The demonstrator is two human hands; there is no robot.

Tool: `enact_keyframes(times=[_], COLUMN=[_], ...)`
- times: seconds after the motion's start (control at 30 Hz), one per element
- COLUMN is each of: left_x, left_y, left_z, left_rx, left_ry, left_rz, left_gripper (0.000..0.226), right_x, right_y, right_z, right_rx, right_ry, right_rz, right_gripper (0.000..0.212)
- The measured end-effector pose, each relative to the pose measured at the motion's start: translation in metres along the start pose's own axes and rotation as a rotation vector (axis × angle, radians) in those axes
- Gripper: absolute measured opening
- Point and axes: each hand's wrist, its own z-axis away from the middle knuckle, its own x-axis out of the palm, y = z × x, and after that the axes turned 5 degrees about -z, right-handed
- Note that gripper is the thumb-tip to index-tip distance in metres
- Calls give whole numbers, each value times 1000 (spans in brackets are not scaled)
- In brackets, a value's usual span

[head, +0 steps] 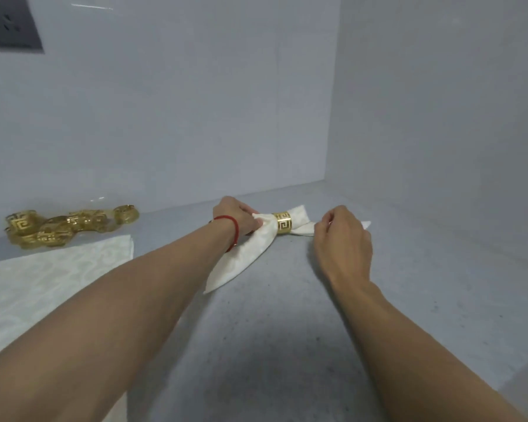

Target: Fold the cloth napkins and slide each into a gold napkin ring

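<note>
I see a folded napkin (250, 251) lying crosswise on the grey bench (287, 330), gold ring (282, 228) at its middle, my left hand (237, 219) pinching cloth beside it, my right hand (342, 239) curled at the far tip, grasp unclear.

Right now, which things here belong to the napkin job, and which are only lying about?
For the job:
- folded napkin, pinched by the left hand and the right hand
- ring around it
- spare rings heaped at the left
- flat napkin near them

Only lying about:
- dark panel on the wall
- red wrist string, worn, not used
</note>
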Motion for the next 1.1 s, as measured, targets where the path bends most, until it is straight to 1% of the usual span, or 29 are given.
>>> enact_keyframes(times=[0.07, 0.13, 0.27, 0.4, 0.63, 0.73, 0.83, 0.87, 0.93, 1.0, 1.1], left_x=[13, 26, 46, 56, 63, 62, 55, 49, 37, 19, -12], left_y=[5, 9, 18, 24, 16, 13, 10, 8, 7, 8, 6], left_z=[-25, -44, -87, -130, -177, -188, -190, -188, -179, -157, -98], left_rx=[-27, -31, -24, -28, -84, -94, -82, -74, -21, 86, 251], left_ry=[39, 75, 146, 202, 267, 284, 347, 364, 383, 366, 281], left_rz=[9, 19, 32, 32, 53, 51, 73, 77, 62, 21, -69], left_gripper=[15, 14, 14, 18, 27, 23, 14, 16, 25, 31, 35], right_x=[6, 5, 2, 1, 7, 9, 10, 11, 12, 12, 12], right_y=[2, 4, 0, -3, 1, 4, 7, 8, 12, 14, 12], right_z=[-2, -4, -2, -2, -6, -6, -6, -7, -9, -10, -9], right_rx=[-51, -52, -47, -64, -43, -50, -58, -57, -49, -46, -72], right_ry=[-115, -186, -237, -308, -360, -360, -345, -342, -327, -300, -263], right_rz=[111, 170, 159, 138, 101, 97, 107, 112, 122, 128, 126], right_gripper=[8, 5, 4, 12, 15, 15, 16, 16, 17, 19, 20])
